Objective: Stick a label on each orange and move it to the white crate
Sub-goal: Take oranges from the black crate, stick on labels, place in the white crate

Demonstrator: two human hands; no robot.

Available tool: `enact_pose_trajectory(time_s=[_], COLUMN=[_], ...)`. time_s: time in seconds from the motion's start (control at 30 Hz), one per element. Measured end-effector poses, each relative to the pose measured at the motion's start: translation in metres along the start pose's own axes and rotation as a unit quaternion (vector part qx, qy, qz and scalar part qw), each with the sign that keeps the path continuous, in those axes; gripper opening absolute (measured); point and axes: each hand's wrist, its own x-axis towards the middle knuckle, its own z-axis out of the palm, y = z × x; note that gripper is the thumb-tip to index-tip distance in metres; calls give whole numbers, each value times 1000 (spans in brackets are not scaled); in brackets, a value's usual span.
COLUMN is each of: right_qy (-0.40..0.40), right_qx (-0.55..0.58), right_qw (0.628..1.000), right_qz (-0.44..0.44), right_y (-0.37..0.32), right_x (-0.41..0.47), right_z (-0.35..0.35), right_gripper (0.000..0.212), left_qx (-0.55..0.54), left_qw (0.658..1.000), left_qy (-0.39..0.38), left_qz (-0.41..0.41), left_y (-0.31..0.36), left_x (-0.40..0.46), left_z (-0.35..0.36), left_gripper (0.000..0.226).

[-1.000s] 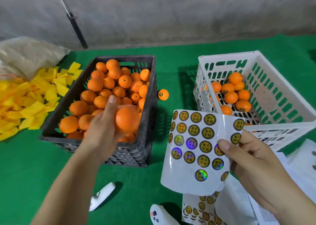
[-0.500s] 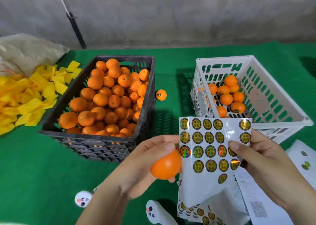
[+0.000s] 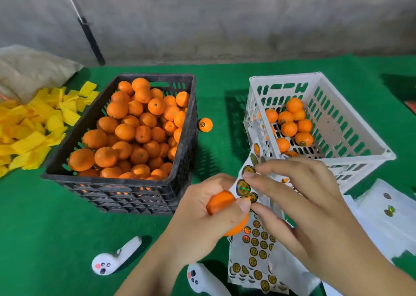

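Note:
My left hand (image 3: pixel 209 214) grips an orange (image 3: pixel 219 203) low in the middle, in front of the black crate (image 3: pixel 126 185) full of unlabelled oranges. My right hand (image 3: pixel 299 208) holds the label sheet (image 3: pixel 247 183) against that orange, its fingertips pinching at a round gold label on the sheet's edge. The sheet is bent and partly hidden by my fingers. The white crate (image 3: pixel 337 138) stands at the right with several labelled oranges (image 3: pixel 290 126) inside.
One labelled orange (image 3: pixel 205 124) lies on the green mat between the crates. More label sheets (image 3: pixel 254 259) and white papers (image 3: pixel 387 223) lie under my right hand. Two white controllers (image 3: pixel 117 257) sit at the near edge. Yellow paper scraps (image 3: pixel 33 124) are piled at the left.
My left hand lifted an orange out of the black crate and brought it down to the sheet. My right hand swung the sheet in against it and now pinches at a label.

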Motion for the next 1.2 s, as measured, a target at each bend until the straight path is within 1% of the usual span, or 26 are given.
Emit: enact_pose_trajectory(time_s=[0.07, 0.13, 0.27, 0.4, 0.47, 0.53, 0.6, 0.63, 0.67, 0.7, 0.73, 0.77, 0.8, 0.83, 0.87, 0.9, 0.93, 1.03, 1.13, 1.2], right_qy=[-19, -51, -90, -110, -104, -82, -12, 37, 87, 129, 152, 156, 153, 144, 136, 129, 125, 108, 74, 49], right_qx=[-4, 22, 134, 176, 224, 294, 354, 368, 356, 316, 264, 218, 184, 161, 143, 124, 101, 47, -9, -26], right_qw=[1000, 998, 987, 977, 965, 943, 912, 898, 895, 907, 926, 945, 959, 968, 974, 978, 983, 992, 996, 997], right_qz=[-14, -19, 18, 45, 86, 134, 206, 239, 255, 245, 222, 188, 152, 126, 113, 105, 93, 54, 48, 52], right_y=[6, 11, 15, 15, 12, 8, 2, -1, -5, -10, -16, -23, -28, -32, -34, -35, -36, -37, -34, -31], right_x=[5, 7, 10, 13, 12, 12, 14, 14, 12, 9, 7, 5, 1, -3, -6, -8, -10, -12, -11, -12], right_z=[-4, -6, -7, -8, -6, -2, 2, 3, 3, 3, 3, 5, 10, 15, 21, 26, 29, 35, 39, 39], right_gripper=[38, 35, 29, 22, 15, 10, 7, 7, 8, 12, 17, 18, 16, 13, 14, 16, 18, 18, 18, 24], left_qx=[19, 47, 106, 142, 151, 173, 175, 140, 74, -11, -109, -207, -290, -351, -391, -417, -428, -450, -456, -469], left_qw=[999, 997, 989, 982, 980, 975, 977, 986, 997, 997, 980, 947, 911, 878, 853, 836, 829, 823, 817, 808], left_qy=[-19, -41, -73, -88, -82, -74, -67, -44, -1, 53, 98, 124, 141, 158, 177, 191, 194, 177, 176, 170], left_qz=[18, 37, 78, 92, 105, 114, 101, 74, 22, -52, -138, -210, -257, -284, -297, -302, -302, -298, -304, -314], left_y=[5, 8, 8, 5, 6, 5, 3, 3, 3, 4, 3, 3, 3, 3, 5, 6, 8, 13, 15, 17], left_x=[1, 2, 2, 0, -1, -1, -1, -2, -2, -1, -1, 0, 1, 2, 2, 2, 3, 1, 0, 0], left_z=[-2, -6, -11, -9, -9, -10, -8, -5, -1, 2, 6, 10, 14, 17, 19, 21, 23, 28, 28, 25], left_gripper=[26, 24, 15, 12, 11, 8, 14, 17, 22, 31, 40, 47, 51, 55, 61, 65, 68, 71, 64, 55])
